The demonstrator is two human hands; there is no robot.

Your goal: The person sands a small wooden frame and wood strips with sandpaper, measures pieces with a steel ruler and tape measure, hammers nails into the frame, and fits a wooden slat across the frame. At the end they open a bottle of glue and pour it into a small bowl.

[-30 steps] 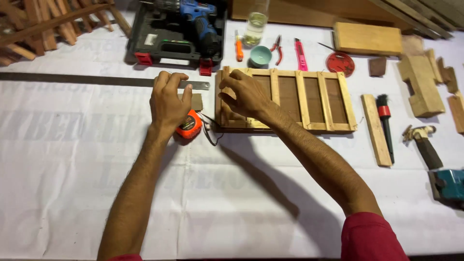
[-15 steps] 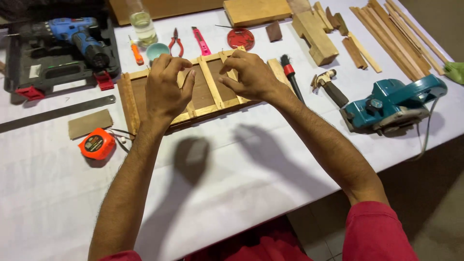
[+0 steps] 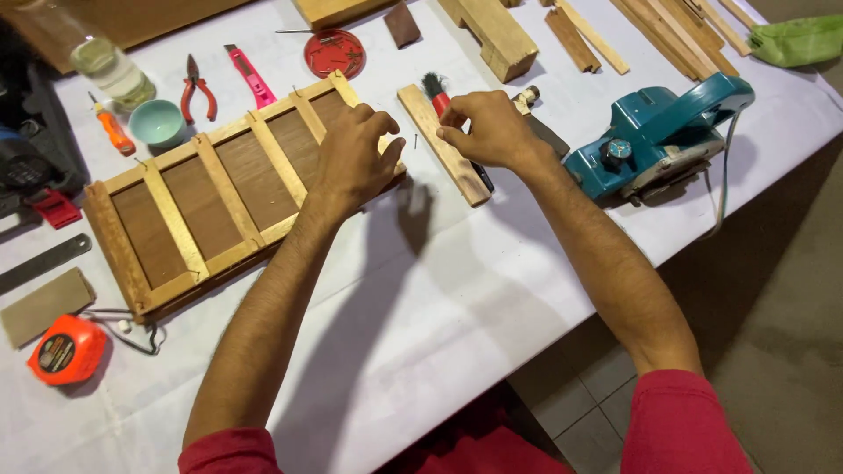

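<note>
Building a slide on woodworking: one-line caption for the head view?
Left hand presses a slatted wooden frame while right hand pinches a small nail.

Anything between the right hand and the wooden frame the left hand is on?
Nothing visible. The left hand rests on the wooden frame's right end. The right hand hovers just beside it, over a loose wood strip and a red-handled brush; only bare white table cover lies between.
</note>
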